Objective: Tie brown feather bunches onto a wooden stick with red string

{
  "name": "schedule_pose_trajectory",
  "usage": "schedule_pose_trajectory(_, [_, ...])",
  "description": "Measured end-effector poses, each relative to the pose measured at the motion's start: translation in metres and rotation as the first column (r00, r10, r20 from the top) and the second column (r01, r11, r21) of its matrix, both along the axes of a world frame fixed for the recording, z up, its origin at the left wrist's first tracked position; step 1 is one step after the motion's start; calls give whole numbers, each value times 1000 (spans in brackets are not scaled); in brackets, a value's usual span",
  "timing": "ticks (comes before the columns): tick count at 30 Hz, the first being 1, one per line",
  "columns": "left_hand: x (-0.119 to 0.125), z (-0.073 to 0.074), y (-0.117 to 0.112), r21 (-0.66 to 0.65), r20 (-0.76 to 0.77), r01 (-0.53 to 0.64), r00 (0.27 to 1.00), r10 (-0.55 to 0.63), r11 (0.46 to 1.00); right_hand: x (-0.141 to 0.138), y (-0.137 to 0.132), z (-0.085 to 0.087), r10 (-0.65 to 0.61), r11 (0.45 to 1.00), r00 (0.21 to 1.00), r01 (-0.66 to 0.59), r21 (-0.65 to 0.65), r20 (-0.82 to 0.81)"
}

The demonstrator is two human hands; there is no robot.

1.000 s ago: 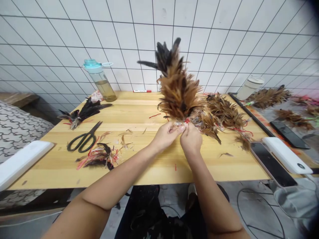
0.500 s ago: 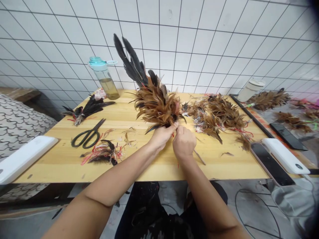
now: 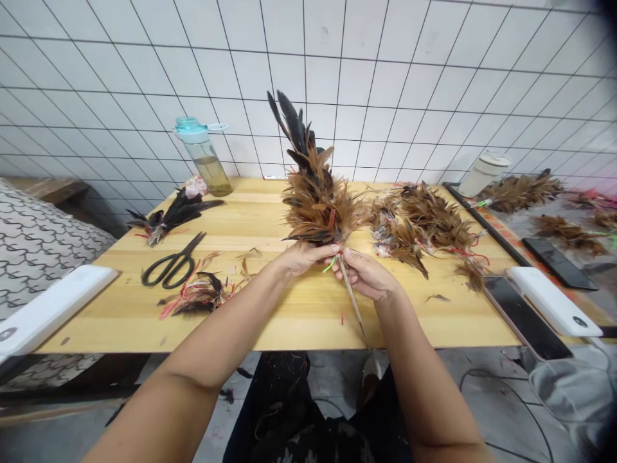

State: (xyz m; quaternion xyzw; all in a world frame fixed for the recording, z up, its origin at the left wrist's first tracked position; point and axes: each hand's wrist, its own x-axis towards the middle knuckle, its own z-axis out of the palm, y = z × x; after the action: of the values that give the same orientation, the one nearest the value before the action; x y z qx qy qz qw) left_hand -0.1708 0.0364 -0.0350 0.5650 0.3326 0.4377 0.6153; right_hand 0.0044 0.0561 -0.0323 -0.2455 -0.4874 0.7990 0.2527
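I hold a feather duster upright over a wooden table; its brown feathers end in black tips. My left hand pinches the base of the feather bunch. My right hand is closed round the thin wooden stick just below it, and the stick slants down towards me. A short green strand shows between the two hands.
A pile of brown feathers lies to the right. Black scissors, feather scraps and a black feather bunch lie to the left. A water bottle stands at the back. Phones and white blocks lie at the edges.
The duster swung from upright to tilted left and is back near upright. My right hand slid down from the feather base onto the stick, which now shows fully.
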Motion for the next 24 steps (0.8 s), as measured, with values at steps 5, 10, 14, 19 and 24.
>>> schedule_pose_trajectory(5, [9, -9, 8, -61, -30, -249, 968, 248, 967, -9, -2, -7, -64, 970, 976, 11, -241, -210])
schedule_pose_trajectory(10, [24, -15, 14, -49, -47, -313, 949, 311, 948, -13, -1, -12, -215, 935, 943, 124, -333, -253])
schedule_pose_trajectory(14, [30, -13, 13, 46, -58, -351, 934, 353, 935, -5, 2, -10, -254, 938, 930, 170, -301, -266])
schedule_pose_trajectory(19, [33, -2, 7, 213, -199, -393, 879, 433, 895, 16, 9, -3, -319, 906, 902, 200, -373, -290])
schedule_pose_trajectory(24, [45, 6, 3, 460, -362, -403, 728, 582, 791, 25, 17, -8, -366, 867, 915, 268, -421, -172])
